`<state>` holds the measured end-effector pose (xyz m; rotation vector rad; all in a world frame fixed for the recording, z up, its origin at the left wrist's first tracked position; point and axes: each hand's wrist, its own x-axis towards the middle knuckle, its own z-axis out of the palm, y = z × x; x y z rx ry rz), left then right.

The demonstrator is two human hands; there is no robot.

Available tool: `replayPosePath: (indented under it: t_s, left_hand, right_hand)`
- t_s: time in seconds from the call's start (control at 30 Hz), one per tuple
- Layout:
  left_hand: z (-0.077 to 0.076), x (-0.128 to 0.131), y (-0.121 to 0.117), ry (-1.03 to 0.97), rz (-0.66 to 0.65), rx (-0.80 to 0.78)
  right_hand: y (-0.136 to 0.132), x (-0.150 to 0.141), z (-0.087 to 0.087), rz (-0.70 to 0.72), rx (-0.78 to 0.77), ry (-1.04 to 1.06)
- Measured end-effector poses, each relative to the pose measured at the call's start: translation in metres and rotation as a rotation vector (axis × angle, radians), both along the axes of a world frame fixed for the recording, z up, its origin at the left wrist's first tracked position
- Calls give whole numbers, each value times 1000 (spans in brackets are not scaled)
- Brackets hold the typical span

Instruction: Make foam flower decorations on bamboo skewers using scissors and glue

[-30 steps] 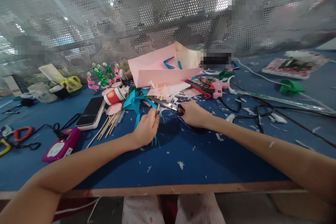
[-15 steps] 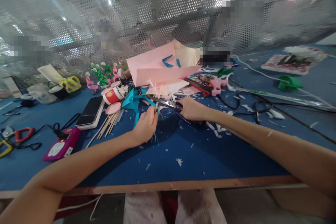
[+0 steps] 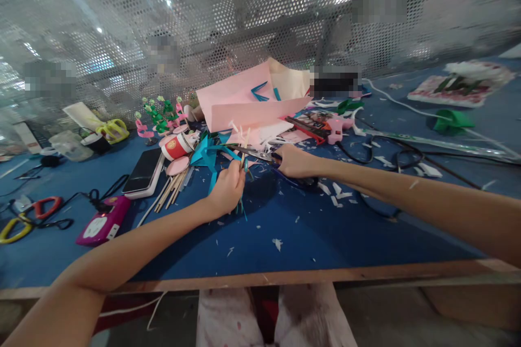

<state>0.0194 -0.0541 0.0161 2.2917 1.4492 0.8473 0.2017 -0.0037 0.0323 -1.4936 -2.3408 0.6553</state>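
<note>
My left hand point(image 3: 227, 188) is closed around a thin wooden stick point(image 3: 246, 143) that stands up out of the fist. Blue paper strips come out of the same grip, and fringed ends dangle below it. My right hand point(image 3: 295, 161) is wrapped round the handles of a pair of scissors point(image 3: 260, 154), whose blades point left toward the stick and the blue strip. Left of the blades lies folded blue paper point(image 3: 205, 153). The blade tips overlap the blue strip, and I cannot tell whether they touch it.
Behind my hands lie pink paper sheets point(image 3: 240, 114) and a pink glue gun point(image 3: 337, 127) with a black cable. To the left are a paper cup point(image 3: 178, 145), a phone point(image 3: 144, 168), a purple power socket point(image 3: 101, 222) and yellow-and-red-handled scissors point(image 3: 45, 207). White scraps litter the blue table point(image 3: 260, 255).
The view has shifted slightly. Both hands keep nearly the same places, still holding the stick with blue paper and the scissors. The blades remain beside the stick.
</note>
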Motion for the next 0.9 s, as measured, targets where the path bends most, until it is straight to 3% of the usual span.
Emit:
replayPosePath:
  t_s: [0.67, 0.9]
  left_hand:
    - [2, -5, 3, -9, -87, -2]
    - [0, -10, 14, 10, -123, 92]
  right_hand:
    - [-1, -2, 9, -15, -136, 96]
    - [-9, 0, 11, 28, -221, 199]
